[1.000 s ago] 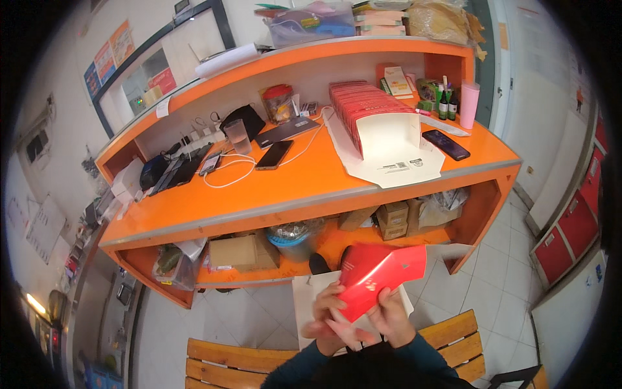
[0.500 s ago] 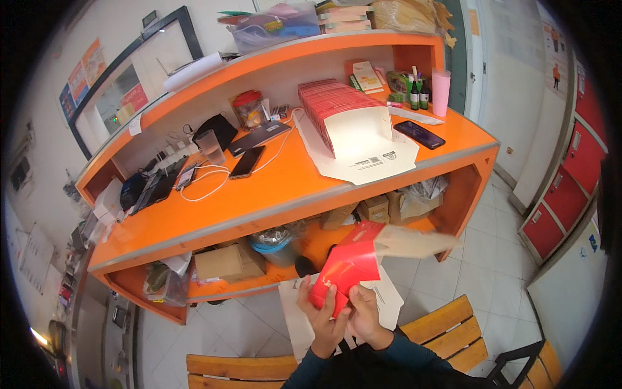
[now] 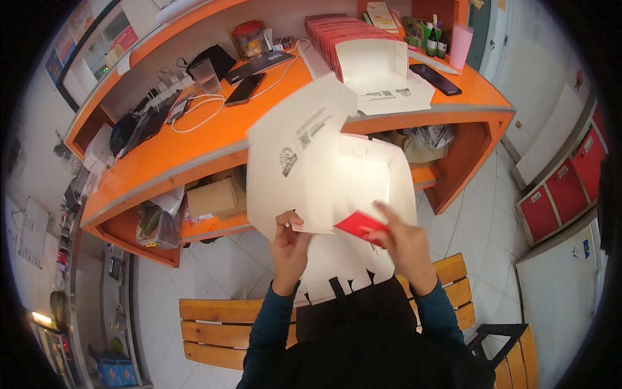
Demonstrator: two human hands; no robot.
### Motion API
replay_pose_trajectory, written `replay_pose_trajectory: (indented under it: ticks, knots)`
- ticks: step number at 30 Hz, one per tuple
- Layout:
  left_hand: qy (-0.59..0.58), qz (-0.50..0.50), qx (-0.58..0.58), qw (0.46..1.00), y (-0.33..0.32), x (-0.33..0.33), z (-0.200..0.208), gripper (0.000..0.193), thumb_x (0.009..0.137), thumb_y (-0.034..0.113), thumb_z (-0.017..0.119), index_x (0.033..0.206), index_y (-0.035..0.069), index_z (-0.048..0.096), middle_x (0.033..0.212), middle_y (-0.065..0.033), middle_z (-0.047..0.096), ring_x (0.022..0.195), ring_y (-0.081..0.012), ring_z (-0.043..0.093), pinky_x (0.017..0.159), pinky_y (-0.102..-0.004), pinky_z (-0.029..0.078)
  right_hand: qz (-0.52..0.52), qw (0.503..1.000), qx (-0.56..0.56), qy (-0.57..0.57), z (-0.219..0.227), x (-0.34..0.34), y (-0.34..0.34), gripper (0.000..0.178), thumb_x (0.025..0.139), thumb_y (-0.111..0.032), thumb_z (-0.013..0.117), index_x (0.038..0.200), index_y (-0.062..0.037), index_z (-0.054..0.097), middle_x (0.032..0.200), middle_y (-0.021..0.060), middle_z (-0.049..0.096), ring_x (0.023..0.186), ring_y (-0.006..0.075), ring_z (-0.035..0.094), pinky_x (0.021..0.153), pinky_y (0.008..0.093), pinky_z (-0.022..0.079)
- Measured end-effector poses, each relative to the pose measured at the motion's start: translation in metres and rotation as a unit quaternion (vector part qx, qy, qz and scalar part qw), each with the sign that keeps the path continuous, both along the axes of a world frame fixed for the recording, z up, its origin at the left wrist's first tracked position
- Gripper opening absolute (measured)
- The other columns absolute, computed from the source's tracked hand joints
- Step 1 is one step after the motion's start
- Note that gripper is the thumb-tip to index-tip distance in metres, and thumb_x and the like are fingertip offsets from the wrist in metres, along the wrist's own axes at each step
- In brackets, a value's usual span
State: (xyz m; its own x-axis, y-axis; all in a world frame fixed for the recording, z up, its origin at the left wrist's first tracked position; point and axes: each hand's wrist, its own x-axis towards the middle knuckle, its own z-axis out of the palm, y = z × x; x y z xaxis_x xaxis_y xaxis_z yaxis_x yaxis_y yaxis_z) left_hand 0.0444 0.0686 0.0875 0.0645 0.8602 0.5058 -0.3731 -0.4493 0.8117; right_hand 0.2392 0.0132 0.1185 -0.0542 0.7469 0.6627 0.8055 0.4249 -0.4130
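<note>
I hold a partly folded cardboard box point(image 3: 324, 168), white inside and red outside, open toward me in front of my chest. My left hand point(image 3: 289, 243) grips its lower left edge. My right hand point(image 3: 400, 238) presses on a red flap point(image 3: 358, 224) at the box's lower right corner. More flat white box blanks point(image 3: 337, 269) lie on my lap under the box. A finished open box point(image 3: 371, 60) stands on the orange counter point(image 3: 214, 139), in front of a row of red boxes point(image 3: 330, 32).
The counter carries phones point(image 3: 245, 89), a dark phone point(image 3: 436, 78), cables, a clear cup point(image 3: 206, 76), a jar, bottles point(image 3: 435, 43) and a pink cup point(image 3: 460, 47). Cardboard cartons point(image 3: 212, 198) sit on its lower shelf. I sit on a wooden slatted bench point(image 3: 214, 324). Red lockers point(image 3: 570, 181) stand at right.
The box was folded with its red outside facing me; now it is opened out, white inside showing, and raised closer to my head. My right hand has moved onto the red flap.
</note>
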Motion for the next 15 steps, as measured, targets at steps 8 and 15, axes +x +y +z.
replay_pose_trajectory:
  ticks: [8,15]
  knots:
    - [0.285,0.185,0.234,0.911,-0.018,0.03,0.038,0.018,0.067,0.0,0.069,0.083,0.001,0.063,0.108,-0.0152,0.051,0.09,-0.0249,0.056,0.076,-0.0286,0.046,0.118,0.991,0.052,-0.029,0.029,0.013,-0.004,0.071,0.053,-0.036,0.075,0.112,-0.0068,0.049,0.047,0.0039,0.046,0.039,0.0206,0.047,0.04,0.0266,0.037]
    - [0.288,0.025,0.335,0.897,-0.016,0.038,0.042,0.043,0.069,0.007,0.07,0.109,0.012,0.056,0.125,-0.0184,0.039,0.109,-0.0339,0.046,0.087,-0.0363,0.043,0.102,0.987,0.114,-0.043,0.041,0.025,-0.011,0.063,0.054,-0.036,0.076,0.105,-0.0067,0.051,0.053,0.0035,0.05,0.044,0.0189,0.051,0.043,0.0263,0.039]
